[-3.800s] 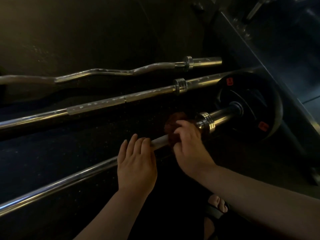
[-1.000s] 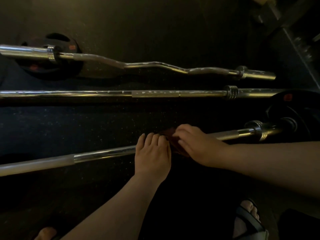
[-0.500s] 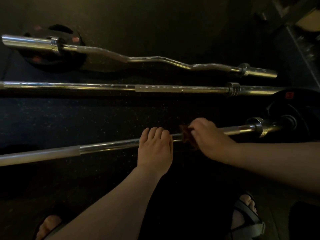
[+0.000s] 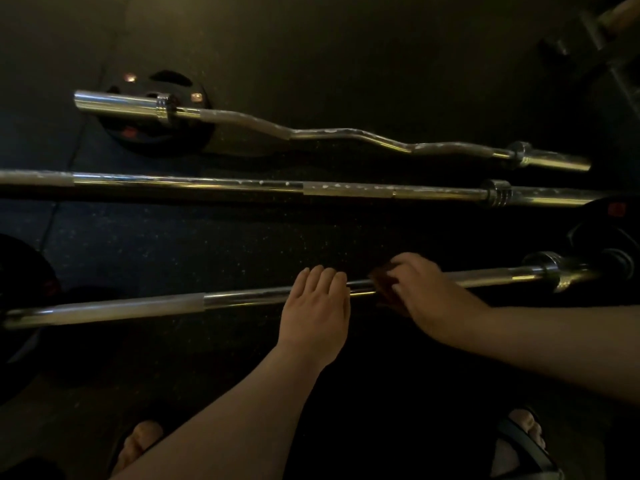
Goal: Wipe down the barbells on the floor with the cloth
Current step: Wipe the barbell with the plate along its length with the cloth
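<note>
Three bars lie on the dark floor (image 4: 311, 46). Upper left: a weight plate (image 4: 138, 136) sits under the curl bar (image 4: 332, 133), which runs to the right. Below it, the middle barbell (image 4: 207, 184) spans the frame. Lowest, the nearest barbell (image 4: 138, 308) runs from the left edge. At lower centre, the left hand (image 4: 315, 306) rests on it, fingers (image 4: 322, 277) straight and together, gripping nothing. Just right, the cloth (image 4: 382, 281) lies against this bar, held by the right hand (image 4: 433, 292) with curled fingers.
</note>
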The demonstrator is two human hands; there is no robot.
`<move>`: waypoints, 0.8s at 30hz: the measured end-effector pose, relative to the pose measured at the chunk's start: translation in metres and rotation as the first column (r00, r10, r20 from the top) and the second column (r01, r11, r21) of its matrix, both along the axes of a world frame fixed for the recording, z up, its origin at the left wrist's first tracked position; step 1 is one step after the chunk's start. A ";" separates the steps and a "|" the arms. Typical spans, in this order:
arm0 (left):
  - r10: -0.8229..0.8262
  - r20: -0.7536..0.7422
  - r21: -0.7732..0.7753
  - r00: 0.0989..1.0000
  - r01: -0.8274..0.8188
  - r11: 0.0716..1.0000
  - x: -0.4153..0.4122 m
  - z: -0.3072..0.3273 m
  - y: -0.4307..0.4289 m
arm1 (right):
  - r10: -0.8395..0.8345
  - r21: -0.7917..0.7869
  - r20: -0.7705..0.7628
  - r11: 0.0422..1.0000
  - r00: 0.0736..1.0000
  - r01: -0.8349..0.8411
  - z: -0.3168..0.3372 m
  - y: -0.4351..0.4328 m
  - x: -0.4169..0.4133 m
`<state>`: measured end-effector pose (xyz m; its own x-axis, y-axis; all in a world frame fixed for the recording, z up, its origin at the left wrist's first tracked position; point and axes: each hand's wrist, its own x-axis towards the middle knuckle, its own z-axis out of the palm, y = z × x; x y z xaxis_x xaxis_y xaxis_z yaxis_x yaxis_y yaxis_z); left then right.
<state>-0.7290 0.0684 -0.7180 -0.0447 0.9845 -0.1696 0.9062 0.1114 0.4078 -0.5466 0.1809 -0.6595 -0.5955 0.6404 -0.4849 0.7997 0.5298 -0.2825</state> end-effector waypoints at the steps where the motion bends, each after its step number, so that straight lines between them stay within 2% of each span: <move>1: -0.002 0.001 -0.004 1.000 0.002 1.000 -0.002 0.001 0.000 | 0.054 -0.025 -0.033 0.998 0.998 -0.055 0.000 -0.004 -0.009; 3: 0.003 0.020 -0.024 1.000 -0.002 1.000 -0.011 0.004 -0.003 | 0.120 -0.076 -0.054 0.989 0.991 -0.124 0.005 -0.003 -0.015; 6: 0.017 0.020 -0.037 1.000 -0.017 0.999 -0.031 0.009 -0.012 | 0.131 -0.120 0.016 0.984 0.991 -0.128 0.009 0.010 -0.004; 9: 0.074 0.020 -0.060 0.997 -0.073 0.996 -0.050 0.012 -0.023 | -0.045 -0.057 0.076 0.997 0.996 0.050 0.007 0.015 -0.006; 12: 0.137 0.019 -0.088 0.990 -0.135 0.987 -0.058 0.018 -0.032 | -0.201 0.008 0.027 0.980 0.979 0.201 -0.001 -0.011 -0.047; 18: 0.182 0.001 -0.149 0.983 -0.180 0.972 -0.060 0.033 -0.035 | -0.081 -0.059 -0.185 0.996 0.979 0.071 -0.012 -0.074 -0.124; 20: 0.203 0.017 -0.167 0.979 -0.197 0.966 -0.068 0.037 -0.042 | -0.030 -0.093 -0.162 0.996 0.986 0.015 -0.011 -0.065 -0.112; 22: 0.222 0.033 -0.186 0.974 -0.212 0.959 -0.079 0.038 -0.049 | 0.006 -0.040 -0.120 0.999 0.993 -0.010 -0.011 -0.051 -0.086; 24: 0.253 0.051 -0.193 0.966 -0.239 0.952 -0.086 0.037 -0.051 | -0.187 0.081 -0.096 0.977 0.978 0.195 -0.013 -0.039 -0.063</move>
<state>-0.8151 0.0170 -0.6809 -0.2623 0.8959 -0.3586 0.8092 0.4066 0.4242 -0.6091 0.1416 -0.6724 -0.4954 0.7850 -0.3720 0.8629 0.3956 -0.3144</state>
